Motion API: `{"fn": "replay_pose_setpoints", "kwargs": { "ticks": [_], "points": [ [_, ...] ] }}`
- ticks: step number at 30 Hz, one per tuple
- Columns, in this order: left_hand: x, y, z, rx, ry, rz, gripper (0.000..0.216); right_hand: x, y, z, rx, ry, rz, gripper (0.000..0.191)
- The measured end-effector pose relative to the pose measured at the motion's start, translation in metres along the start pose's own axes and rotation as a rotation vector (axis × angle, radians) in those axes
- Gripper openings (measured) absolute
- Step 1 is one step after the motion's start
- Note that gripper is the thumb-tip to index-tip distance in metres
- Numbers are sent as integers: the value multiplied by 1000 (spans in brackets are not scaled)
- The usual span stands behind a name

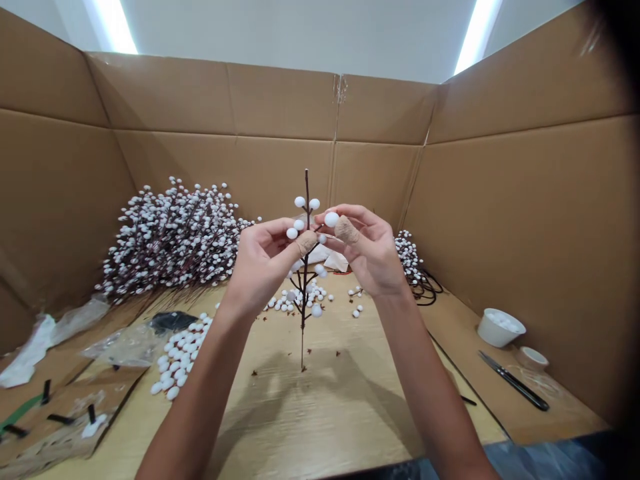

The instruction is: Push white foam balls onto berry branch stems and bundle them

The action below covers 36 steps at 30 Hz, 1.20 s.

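In front of me stands a dark brown artificial branch [305, 287], upright, with white foam balls on several of its twigs. My left hand [267, 257] is closed around the branch's upper part, thumb and fingers pinching it near a pair of balls. Between the thumb and fingers of my right hand [373, 250] is a white foam ball [331, 219], held at a twig on the right side of the branch. Both thumbs wear tan coverings. The exact contact of ball and twig is hidden by my fingers.
A big heap of berry branches [175, 240] lies at the back left, a smaller bunch [409, 257] at the back right. Loose white balls [180, 357] spread on the table [320, 427]. At right are a white cup [501, 328], a tape roll [533, 359] and a knife [515, 381]. Cardboard walls surround everything.
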<state>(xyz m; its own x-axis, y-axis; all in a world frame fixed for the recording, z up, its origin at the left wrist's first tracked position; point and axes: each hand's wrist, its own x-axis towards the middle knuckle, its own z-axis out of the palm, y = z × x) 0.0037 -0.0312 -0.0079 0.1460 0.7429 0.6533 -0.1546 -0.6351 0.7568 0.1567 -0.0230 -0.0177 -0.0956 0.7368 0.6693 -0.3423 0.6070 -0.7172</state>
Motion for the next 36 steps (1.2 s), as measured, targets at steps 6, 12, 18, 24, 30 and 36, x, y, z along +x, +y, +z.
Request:
{"fn": "replay_pose_setpoints", "kwargs": {
  "ticks": [6,12,18,24,30,36],
  "points": [
    [-3,2,5,-19,35,30,9,-2,-3,1,42,-5,-47,22],
    [-4,7,10,57,72,42,12,-2,0,4,58,49,-78,22],
    [-3,6,10,96,99,106,10,-1,8,8,37,65,-94,21],
    [-3,5,10,118,107,140,10,-1,14,10,43,100,-121,19],
    [-1,3,9,127,103,130,11,0,18,10,34,114,-111,22],
    [-1,1,8,184,135,142,15,1,20,12,51,121,-96,22]
  ]
}}
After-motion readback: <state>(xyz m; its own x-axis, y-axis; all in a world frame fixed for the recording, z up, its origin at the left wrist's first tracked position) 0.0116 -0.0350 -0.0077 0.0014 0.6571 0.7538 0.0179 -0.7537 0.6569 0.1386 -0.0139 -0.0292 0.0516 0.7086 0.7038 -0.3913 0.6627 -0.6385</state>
